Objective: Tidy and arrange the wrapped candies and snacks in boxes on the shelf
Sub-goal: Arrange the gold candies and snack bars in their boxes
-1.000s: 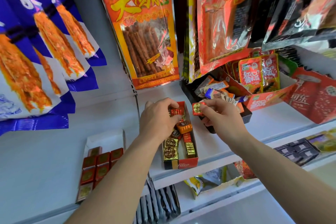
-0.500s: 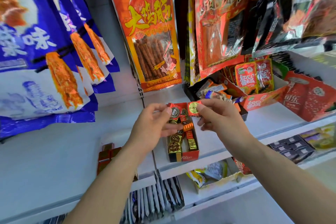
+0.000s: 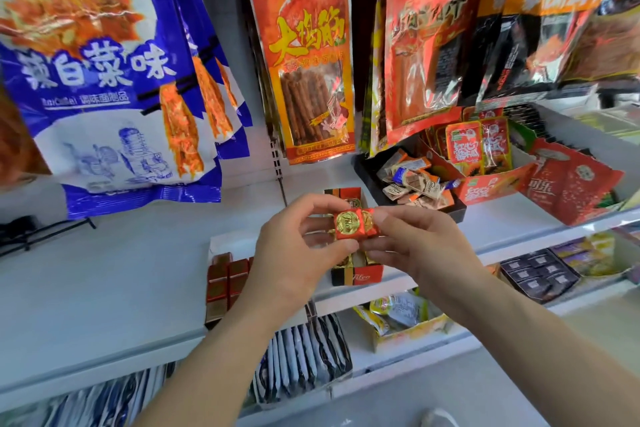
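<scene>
Red foil candies (image 3: 348,226) with gold seals sit pinched between both hands above the narrow red box (image 3: 358,276) on the white shelf (image 3: 502,222). The left hand (image 3: 294,246) and the right hand (image 3: 415,246) each have their fingers clamped on the candies, side by side.

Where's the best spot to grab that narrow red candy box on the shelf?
Grip the red candy box by its two long side walls near the front end, coming from above and in front. It is narrow, open-topped and stands lengthwise, with free shelf on its right.
</scene>
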`<action>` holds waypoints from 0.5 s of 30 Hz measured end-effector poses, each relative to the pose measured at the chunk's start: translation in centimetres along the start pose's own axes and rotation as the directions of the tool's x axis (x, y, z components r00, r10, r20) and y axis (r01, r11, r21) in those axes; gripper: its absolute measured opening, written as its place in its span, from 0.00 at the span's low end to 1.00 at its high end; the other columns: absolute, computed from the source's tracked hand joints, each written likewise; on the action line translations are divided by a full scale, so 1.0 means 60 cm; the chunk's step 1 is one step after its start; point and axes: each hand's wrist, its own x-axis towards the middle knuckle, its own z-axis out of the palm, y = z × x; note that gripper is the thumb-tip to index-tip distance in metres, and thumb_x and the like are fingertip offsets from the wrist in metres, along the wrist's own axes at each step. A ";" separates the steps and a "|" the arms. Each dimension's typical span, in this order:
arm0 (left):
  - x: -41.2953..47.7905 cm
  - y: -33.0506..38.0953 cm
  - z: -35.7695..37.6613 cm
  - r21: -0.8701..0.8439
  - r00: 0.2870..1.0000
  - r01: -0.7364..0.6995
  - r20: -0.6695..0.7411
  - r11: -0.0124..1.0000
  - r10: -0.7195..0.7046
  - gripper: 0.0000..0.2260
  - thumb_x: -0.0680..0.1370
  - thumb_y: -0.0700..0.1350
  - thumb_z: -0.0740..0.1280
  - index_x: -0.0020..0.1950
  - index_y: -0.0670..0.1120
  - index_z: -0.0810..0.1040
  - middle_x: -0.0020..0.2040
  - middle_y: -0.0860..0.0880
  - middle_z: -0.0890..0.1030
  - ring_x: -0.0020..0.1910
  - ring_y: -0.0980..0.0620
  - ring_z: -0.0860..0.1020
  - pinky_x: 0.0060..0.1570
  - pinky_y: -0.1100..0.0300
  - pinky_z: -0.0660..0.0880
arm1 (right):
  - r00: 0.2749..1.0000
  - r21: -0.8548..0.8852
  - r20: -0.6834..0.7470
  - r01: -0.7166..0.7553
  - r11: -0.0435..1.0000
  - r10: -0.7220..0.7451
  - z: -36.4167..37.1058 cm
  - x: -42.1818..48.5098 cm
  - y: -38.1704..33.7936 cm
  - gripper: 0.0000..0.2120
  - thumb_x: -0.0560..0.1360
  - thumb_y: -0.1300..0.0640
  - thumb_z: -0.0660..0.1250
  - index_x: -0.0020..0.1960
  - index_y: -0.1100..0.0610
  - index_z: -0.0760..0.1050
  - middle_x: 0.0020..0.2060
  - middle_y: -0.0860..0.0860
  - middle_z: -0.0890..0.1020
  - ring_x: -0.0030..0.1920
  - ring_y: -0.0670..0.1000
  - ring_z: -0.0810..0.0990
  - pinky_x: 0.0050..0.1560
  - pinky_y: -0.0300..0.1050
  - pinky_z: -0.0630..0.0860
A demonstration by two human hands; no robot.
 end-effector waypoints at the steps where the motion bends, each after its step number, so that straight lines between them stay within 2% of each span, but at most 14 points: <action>1: 0.003 -0.004 0.000 0.018 1.000 -0.008 -0.006 1.000 0.008 0.20 0.68 0.36 0.79 0.50 0.59 0.80 0.51 0.56 0.84 0.52 0.56 0.83 0.51 0.54 0.82 | 1.000 0.016 0.007 -0.011 1.000 0.011 0.001 0.002 -0.001 0.08 0.78 0.57 0.68 0.50 0.60 0.83 0.41 0.59 0.86 0.41 0.53 0.86 0.42 0.41 0.81; 3: 0.007 -0.009 0.002 0.038 1.000 -0.031 -0.004 0.999 0.031 0.20 0.68 0.37 0.79 0.50 0.59 0.80 0.51 0.57 0.84 0.52 0.56 0.82 0.52 0.52 0.81 | 0.999 0.011 0.034 -0.017 1.000 0.017 0.003 0.007 -0.002 0.10 0.75 0.52 0.70 0.48 0.59 0.83 0.42 0.58 0.86 0.42 0.54 0.86 0.43 0.41 0.81; 6: 0.015 -0.015 0.010 0.087 0.997 -0.075 0.008 0.993 0.075 0.17 0.69 0.40 0.79 0.51 0.58 0.80 0.50 0.58 0.83 0.52 0.57 0.82 0.50 0.53 0.82 | 0.997 -0.060 0.071 -0.018 0.998 0.022 0.002 0.016 0.001 0.17 0.68 0.51 0.74 0.52 0.60 0.82 0.43 0.58 0.87 0.45 0.55 0.87 0.44 0.40 0.81; 10: 0.038 -0.024 0.006 0.108 0.998 -0.044 0.059 0.993 0.038 0.19 0.70 0.41 0.78 0.54 0.59 0.79 0.51 0.60 0.82 0.52 0.60 0.81 0.48 0.57 0.82 | 1.000 -0.174 -0.011 -0.006 0.985 0.004 -0.014 0.043 -0.004 0.10 0.71 0.56 0.75 0.51 0.59 0.83 0.40 0.55 0.87 0.43 0.53 0.86 0.41 0.40 0.81; 12: 0.057 -0.039 -0.006 0.184 0.999 -0.008 0.033 0.983 0.002 0.18 0.73 0.42 0.75 0.56 0.62 0.77 0.52 0.62 0.82 0.50 0.63 0.79 0.48 0.62 0.78 | 0.991 -0.254 -0.123 0.019 0.967 -0.052 -0.039 0.065 -0.007 0.11 0.71 0.54 0.76 0.51 0.56 0.83 0.38 0.52 0.86 0.40 0.51 0.85 0.41 0.44 0.80; 15: 0.081 -0.064 -0.019 0.401 1.000 0.008 0.015 0.916 -0.015 0.12 0.77 0.43 0.71 0.51 0.62 0.78 0.48 0.64 0.81 0.43 0.64 0.77 0.44 0.67 0.71 | 0.975 -0.323 -0.178 0.068 0.944 -0.131 -0.070 0.084 -0.006 0.10 0.69 0.51 0.78 0.48 0.53 0.84 0.39 0.56 0.85 0.38 0.53 0.82 0.46 0.57 0.81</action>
